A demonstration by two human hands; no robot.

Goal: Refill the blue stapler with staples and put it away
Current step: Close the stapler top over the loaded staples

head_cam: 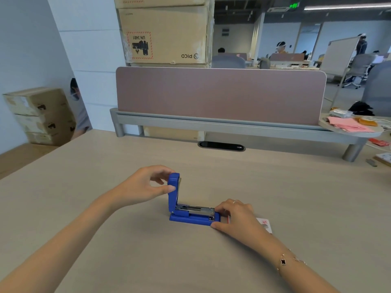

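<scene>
The blue stapler (190, 214) lies on the wooden desk (127, 240) with its lid swung up almost vertical, leaving the metal staple channel bare. My left hand (146, 185) pinches the top of the raised lid between thumb and fingers. My right hand (234, 216) grips the front end of the stapler's base. A small white and red staple box (264, 224) lies mostly hidden under my right hand. Whether staples lie in the channel I cannot tell.
A mauve divider panel (220, 94) on a grey rail (211, 125) closes off the back of the desk. A cable slot (221, 146) sits below it. Pink papers and packets (349, 122) lie at the right. Cardboard boxes (40, 115) stand on the floor at the left.
</scene>
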